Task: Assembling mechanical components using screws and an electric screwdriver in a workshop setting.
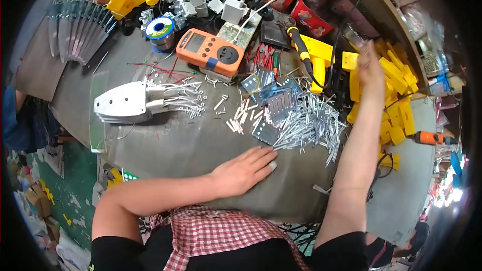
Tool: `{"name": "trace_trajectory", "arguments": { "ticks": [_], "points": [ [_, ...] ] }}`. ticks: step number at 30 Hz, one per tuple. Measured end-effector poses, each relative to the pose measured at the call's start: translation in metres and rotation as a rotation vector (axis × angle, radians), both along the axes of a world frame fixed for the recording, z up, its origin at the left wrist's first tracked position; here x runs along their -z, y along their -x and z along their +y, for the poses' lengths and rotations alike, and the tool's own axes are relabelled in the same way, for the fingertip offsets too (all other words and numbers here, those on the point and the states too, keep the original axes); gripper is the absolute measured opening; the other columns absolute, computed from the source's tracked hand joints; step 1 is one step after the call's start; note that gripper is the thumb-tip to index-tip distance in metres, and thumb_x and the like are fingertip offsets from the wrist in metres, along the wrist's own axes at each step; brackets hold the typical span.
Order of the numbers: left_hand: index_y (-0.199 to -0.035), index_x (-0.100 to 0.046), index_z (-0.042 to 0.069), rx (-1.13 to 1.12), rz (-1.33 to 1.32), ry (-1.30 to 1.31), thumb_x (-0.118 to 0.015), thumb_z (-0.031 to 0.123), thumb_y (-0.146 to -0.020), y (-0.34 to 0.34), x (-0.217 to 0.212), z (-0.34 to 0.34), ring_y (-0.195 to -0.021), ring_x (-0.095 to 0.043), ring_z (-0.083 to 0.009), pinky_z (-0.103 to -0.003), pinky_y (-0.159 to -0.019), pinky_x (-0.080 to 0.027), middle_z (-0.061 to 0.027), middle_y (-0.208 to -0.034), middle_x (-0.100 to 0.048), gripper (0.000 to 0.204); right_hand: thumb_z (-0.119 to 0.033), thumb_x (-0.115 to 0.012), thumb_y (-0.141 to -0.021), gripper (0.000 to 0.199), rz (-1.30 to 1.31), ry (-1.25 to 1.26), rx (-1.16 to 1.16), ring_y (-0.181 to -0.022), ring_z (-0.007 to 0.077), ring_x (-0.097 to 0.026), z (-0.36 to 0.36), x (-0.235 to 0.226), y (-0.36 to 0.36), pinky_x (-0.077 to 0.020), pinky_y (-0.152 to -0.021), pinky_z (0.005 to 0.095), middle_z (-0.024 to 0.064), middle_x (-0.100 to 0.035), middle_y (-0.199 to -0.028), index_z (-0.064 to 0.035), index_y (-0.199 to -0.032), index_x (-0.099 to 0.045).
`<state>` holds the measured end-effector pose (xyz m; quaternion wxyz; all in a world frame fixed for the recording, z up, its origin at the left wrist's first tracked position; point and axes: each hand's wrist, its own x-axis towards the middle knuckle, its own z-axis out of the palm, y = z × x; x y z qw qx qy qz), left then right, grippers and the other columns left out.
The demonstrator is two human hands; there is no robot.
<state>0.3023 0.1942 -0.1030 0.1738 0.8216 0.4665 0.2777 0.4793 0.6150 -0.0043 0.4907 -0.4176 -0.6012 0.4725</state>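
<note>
On smooth grey tbl (170, 153), L hand (243, 171) flat nr thin metal rods (312, 123).

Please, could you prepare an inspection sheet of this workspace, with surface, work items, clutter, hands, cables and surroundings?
Surface: grey tabletop, visible in front of the person.
Work items: loose heap of metal pins beside the left hand; piled yellow housings at right.
Clutter: orange meter, solder spool and stacked white plates.
Hands: left hand lies palm down on the tabletop, fingers extended; right hand reaches out near the housings, its grip unclear.
Cables: white cable runs across the far clutter.
Surroundings: green floor at left, red patterned boxes at the far side.
</note>
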Motion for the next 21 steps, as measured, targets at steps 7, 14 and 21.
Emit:
{"name": "trace_trajectory", "arguments": {
  "ticks": [7,14,21],
  "points": [
    [-0.118,-0.050,0.007,-0.293,-0.068,-0.215,-0.069,0.012,-0.068,0.071,-0.030,-0.028,-0.121,-0.040,-0.0339,-0.044,-0.099,-0.036,-0.0162,-0.127,-0.045,0.054,-0.018,-0.062,-0.086,0.018,0.030,0.602,-0.303,-0.052,0.0011,-0.039,-0.279,0.052,0.043,-0.0288,-0.042,0.0149,-0.0014,-0.053,-0.072,-0.0009,-0.092,-0.059],
    [-0.131,-0.040,0.006,-0.767,0.311,0.072,-0.075,0.004,-0.060,0.193,-0.080,-0.067,-0.123,-0.037,-0.0337,-0.041,-0.103,-0.033,-0.0138,-0.134,-0.039,0.079,-0.020,-0.065,-0.081,0.030,-0.582,-0.078,-0.595,-0.078,0.0278,-0.062,-0.362,0.090,0.143,-0.0469,-0.071,0.0359,0.0127,-0.063,-0.085,0.0000,-0.103,-0.060],
    [-0.126,-0.048,0.006,-0.841,0.185,0.096,-0.075,0.005,-0.057,0.209,-0.068,-0.076,-0.117,-0.044,-0.0305,-0.039,-0.099,-0.036,-0.0124,-0.124,-0.050,0.074,-0.011,-0.057,-0.083,0.035,-0.544,-0.295,-0.723,-0.098,0.0336,-0.059,-0.357,0.056,0.118,-0.0455,-0.086,0.0372,0.0176,-0.061,-0.109,-0.0036,-0.117,-0.056]
  ]
}}
